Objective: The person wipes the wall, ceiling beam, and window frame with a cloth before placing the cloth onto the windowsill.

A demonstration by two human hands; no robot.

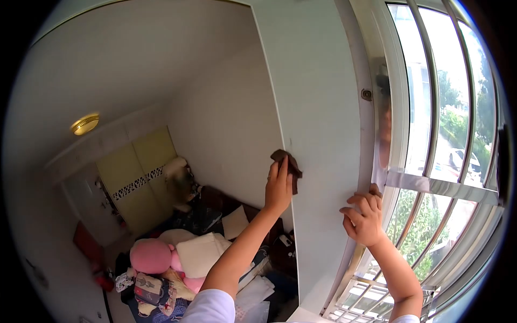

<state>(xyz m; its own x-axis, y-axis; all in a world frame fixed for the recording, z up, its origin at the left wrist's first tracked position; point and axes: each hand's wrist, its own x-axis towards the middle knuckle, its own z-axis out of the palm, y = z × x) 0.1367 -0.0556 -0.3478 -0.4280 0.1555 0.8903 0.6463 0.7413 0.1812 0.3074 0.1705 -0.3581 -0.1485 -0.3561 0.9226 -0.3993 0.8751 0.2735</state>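
Note:
My left hand presses a dark brown cloth against the edge of a pale wall panel beside the room opening. The fingers lie over the cloth, which bunches out past them on the right. Farther right, my right hand rests by the window-side edge of the panel with its fingers bent. Fingertips of that hand reach the frame strip near the barred window; whether they grip its edge is hard to see. No object shows in the right hand.
Metal bars cross the bright window on the right. Through the opening lies a room with a bed piled with a pink plush toy, a cream cushion and clothes. A gold ceiling lamp and yellow wardrobe doors are beyond.

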